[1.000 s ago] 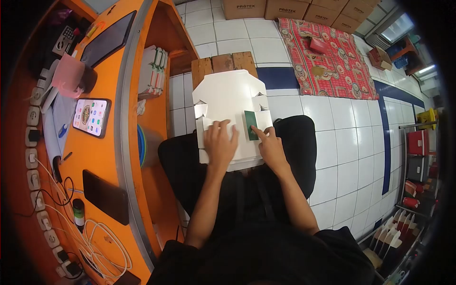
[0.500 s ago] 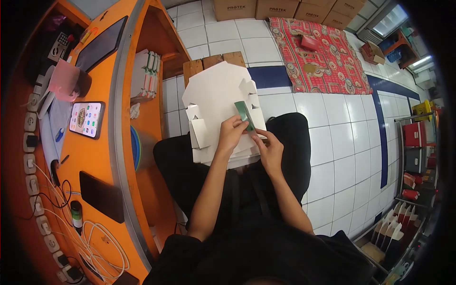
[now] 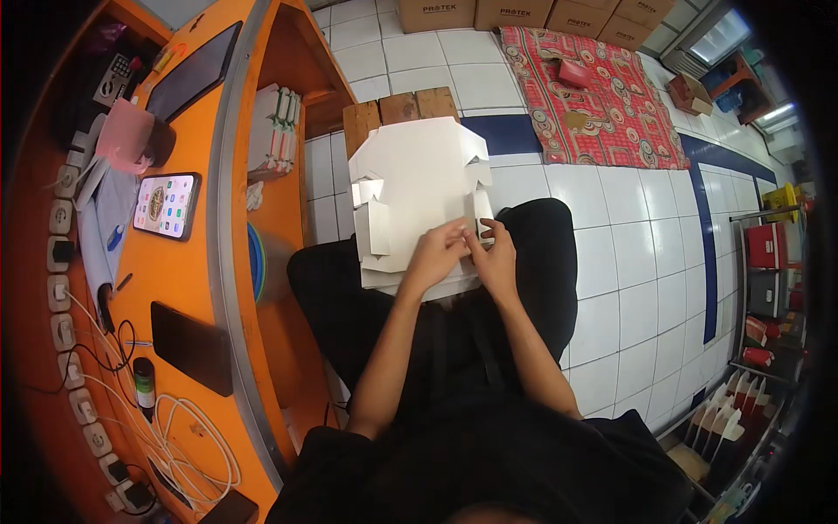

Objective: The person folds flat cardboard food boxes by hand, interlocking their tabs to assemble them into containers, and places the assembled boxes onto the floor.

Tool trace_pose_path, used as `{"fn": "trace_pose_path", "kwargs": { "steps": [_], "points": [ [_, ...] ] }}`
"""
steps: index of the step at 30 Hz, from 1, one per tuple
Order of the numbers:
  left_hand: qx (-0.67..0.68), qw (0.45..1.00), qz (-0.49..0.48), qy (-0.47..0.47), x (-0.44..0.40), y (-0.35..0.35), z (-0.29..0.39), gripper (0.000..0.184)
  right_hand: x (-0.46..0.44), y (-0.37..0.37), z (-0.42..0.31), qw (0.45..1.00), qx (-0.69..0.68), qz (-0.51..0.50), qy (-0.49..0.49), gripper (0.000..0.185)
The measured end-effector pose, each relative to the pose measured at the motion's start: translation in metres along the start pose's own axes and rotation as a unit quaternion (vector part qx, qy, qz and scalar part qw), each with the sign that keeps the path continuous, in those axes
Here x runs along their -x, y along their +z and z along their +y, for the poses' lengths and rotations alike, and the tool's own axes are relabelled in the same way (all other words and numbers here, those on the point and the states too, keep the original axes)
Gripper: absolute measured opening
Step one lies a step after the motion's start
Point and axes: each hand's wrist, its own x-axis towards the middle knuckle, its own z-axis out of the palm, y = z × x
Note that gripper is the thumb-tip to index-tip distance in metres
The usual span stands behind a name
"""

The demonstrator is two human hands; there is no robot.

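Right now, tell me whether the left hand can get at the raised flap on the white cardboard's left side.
Probably yes: nothing visible stands between the left hand and the raised flap. The hand would have to leave the right part of the white cardboard, close to the right hand.

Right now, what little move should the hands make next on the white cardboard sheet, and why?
Perhaps the right hand should gently press the narrow white cardboard flap on the right side inward, while the left hand steadies the white cardboard sheet: the two hands meet close beside that flap, which seems to stand raised.
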Motion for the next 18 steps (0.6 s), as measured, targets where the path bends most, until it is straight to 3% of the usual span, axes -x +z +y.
{"fn": "trace_pose_path", "kwargs": {
  "steps": [2, 3, 4, 6, 7, 9, 10, 12, 16, 18],
  "points": [
    [-0.133, 0.981, 0.118, 0.080, 0.015, -0.024, 0.026, 0.039, -0.004, 0.000, 0.005, 0.998, 0.049, -0.003, -0.031, 0.031],
    [-0.149, 0.962, 0.198, 0.118, 0.021, -0.036, 0.037, 0.031, -0.008, -0.001, 0.009, 0.995, 0.072, 0.010, -0.062, 0.029],
    [-0.203, 0.933, 0.284, 0.091, 0.031, -0.051, 0.056, 0.030, -0.010, -0.001, 0.009, 0.991, 0.094, 0.023, -0.091, 0.028],
    [-0.158, 0.898, 0.407, 0.054, 0.041, -0.091, 0.048, 0.029, -0.011, -0.006, 0.006, 0.997, 0.037, 0.022, -0.064, 0.028],
    [-0.121, 0.907, 0.403, 0.029, 0.042, -0.111, 0.036, 0.034, -0.010, -0.007, 0.005, 0.999, -0.016, 0.021, -0.040, 0.028],
    [-0.008, 0.954, 0.285, -0.089, 0.043, -0.129, 0.022, 0.039, -0.008, -0.005, 0.007, 0.997, -0.063, 0.025, -0.036, 0.027],
    [-0.008, 0.953, 0.290, -0.088, 0.045, -0.128, 0.022, 0.039, -0.007, -0.007, 0.006, 0.996, -0.055, 0.028, -0.060, 0.027],
    [0.194, 0.970, 0.119, -0.082, 0.046, -0.116, 0.022, 0.048, -0.004, -0.012, -0.004, 0.996, -0.025, 0.017, -0.086, 0.027],
    [0.168, 0.979, 0.087, -0.069, 0.056, -0.101, 0.041, 0.068, 0.005, -0.023, -0.023, 0.994, 0.006, 0.003, -0.112, 0.028],
    [0.143, 0.984, 0.086, -0.067, 0.055, -0.100, 0.049, 0.070, 0.007, -0.027, -0.025, 0.991, 0.037, 0.004, -0.128, 0.029]
  ]
}}
